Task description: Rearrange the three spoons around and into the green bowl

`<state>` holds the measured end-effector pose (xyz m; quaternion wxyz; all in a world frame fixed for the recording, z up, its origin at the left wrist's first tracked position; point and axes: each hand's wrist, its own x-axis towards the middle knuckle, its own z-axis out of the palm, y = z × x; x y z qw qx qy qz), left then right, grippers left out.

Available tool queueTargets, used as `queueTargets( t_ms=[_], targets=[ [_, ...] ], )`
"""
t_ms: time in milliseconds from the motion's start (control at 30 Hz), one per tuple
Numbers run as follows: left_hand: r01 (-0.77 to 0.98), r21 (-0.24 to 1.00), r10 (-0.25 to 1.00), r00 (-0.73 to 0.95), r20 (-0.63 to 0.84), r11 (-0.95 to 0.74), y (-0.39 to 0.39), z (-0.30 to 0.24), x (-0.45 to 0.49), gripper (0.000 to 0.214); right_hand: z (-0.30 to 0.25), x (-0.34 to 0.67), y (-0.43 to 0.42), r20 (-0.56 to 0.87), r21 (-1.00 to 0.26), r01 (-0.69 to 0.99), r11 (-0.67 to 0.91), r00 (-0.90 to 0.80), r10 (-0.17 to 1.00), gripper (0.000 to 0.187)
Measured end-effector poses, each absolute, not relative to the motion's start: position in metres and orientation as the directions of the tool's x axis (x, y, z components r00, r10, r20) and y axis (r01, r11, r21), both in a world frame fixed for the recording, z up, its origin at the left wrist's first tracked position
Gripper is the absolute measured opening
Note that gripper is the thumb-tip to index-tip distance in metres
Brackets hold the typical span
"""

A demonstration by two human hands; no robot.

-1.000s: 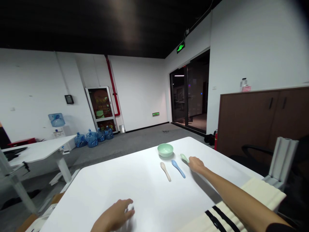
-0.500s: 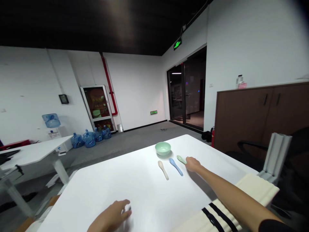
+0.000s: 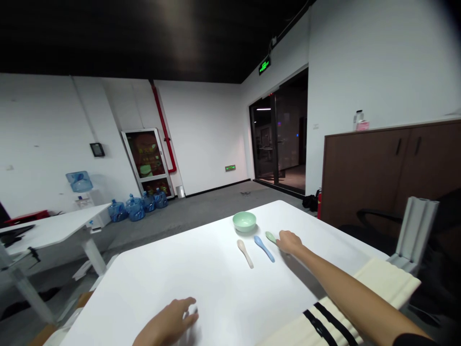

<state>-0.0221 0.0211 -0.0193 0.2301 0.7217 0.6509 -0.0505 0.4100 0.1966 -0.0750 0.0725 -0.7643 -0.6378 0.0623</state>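
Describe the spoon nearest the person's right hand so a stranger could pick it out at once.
On the white table, find the pale green bowl. Three spoons lie in front of it. The pale green spoon is the rightmost, unlike the blue spoon and cream spoon, beside the right hand.

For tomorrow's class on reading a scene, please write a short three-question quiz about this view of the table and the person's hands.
On the white table lie a mint-green bowl, a cream spoon, a blue spoon and a green spoon.

1. True or false: the left hand is touching the bowl.
2. Which spoon lies nearest the right hand? A cream, B blue, C green.
3. Fill in the gap: of the three spoons, the ___ one lies in the middle.

Key: 1 false; 2 C; 3 blue.
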Motion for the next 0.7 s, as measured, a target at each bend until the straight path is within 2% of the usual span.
queueTargets(
  t_ms=[167,333,533,700],
  targets=[
    [0.967,0.251,0.914,0.149,-0.377,-0.055,0.02,-0.016,-0.02,0.056,-0.059,0.405,0.19,0.056,-0.274,0.951,-0.146,0.167,0.984,0.044],
    [0.961,0.269,0.915,0.159,-0.371,-0.058,0.022,-0.02,-0.024,0.057,-0.04,0.392,0.177,0.122,-0.374,0.927,0.017,0.031,0.992,0.054],
    [0.96,0.272,0.916,0.168,-0.364,-0.068,0.021,-0.021,-0.024,0.057,-0.019,0.371,0.155,0.181,-0.393,0.901,0.182,-0.118,0.976,0.053],
    [0.958,0.279,0.918,0.167,-0.359,-0.065,0.019,-0.02,-0.019,0.056,-0.023,0.356,0.131,0.203,-0.406,0.874,0.265,-0.197,0.959,0.05]
  ],
)
